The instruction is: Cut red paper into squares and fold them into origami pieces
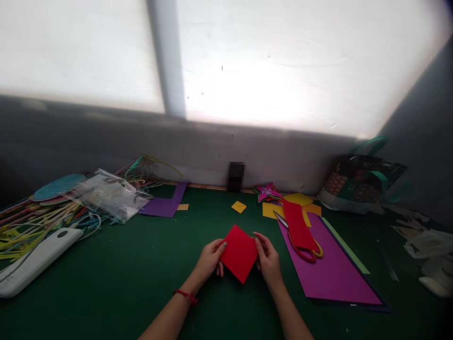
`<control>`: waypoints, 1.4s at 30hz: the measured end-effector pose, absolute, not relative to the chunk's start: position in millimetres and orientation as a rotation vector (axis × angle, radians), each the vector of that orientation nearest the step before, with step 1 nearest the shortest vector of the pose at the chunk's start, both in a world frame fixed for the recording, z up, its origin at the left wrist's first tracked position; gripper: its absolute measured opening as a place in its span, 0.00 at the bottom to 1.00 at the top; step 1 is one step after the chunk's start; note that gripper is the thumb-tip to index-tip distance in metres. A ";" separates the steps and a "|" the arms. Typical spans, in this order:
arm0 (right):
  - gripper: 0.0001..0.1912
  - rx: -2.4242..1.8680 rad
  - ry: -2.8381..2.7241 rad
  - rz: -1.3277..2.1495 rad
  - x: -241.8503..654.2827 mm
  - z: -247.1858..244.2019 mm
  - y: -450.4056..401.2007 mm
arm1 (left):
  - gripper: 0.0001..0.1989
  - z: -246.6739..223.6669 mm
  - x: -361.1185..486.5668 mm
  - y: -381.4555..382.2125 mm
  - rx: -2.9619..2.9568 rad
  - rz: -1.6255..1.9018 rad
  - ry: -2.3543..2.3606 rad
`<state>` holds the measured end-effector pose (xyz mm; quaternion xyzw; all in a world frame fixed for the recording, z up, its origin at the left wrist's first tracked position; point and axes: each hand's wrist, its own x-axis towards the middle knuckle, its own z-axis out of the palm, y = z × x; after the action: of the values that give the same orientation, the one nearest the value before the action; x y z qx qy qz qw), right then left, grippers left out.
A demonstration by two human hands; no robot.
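A square of red paper (239,255) is held up between my two hands, turned so one corner points toward me. My left hand (211,257) pinches its left corner, thumb on top and fingers underneath. At the right corner my right hand (266,257) grips the paper between thumb and fingers. Beyond the red square, a small yellow paper square (239,207) lies on the table. To the right, scissors (300,250) with red and yellow handles lie partly under a red paper strip (299,224), on purple sheets (336,269).
The green table (134,288) ends at a pale wall. On the left are a white power strip (38,262), a clear plastic bag (113,196), coloured strips and cut purple paper (163,206). A patterned bag (354,186) stands back right, near folded paper stars (268,192).
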<state>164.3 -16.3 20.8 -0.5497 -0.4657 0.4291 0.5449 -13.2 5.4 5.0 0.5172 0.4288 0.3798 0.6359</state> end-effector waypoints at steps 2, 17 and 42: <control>0.22 -1.333 -1.138 0.940 167.2 20.7 -17.2 | 0.26 3.7 -13.3 6.2 1.197 0.890 0.997; 0.21 -1.542 -1.284 0.651 181.2 6.0 -13.6 | 0.24 -3.0 -13.4 9.0 1.170 0.901 0.977; 0.15 -1.442 -0.494 0.866 298.0 -5.2 -4.3 | 0.22 -0.8 -12.0 2.0 1.232 0.921 1.009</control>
<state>298.0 -4.3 -5.2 -0.6322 -0.2167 0.3794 0.6399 -12.0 2.0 -0.8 0.5328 0.4362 0.3983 0.6060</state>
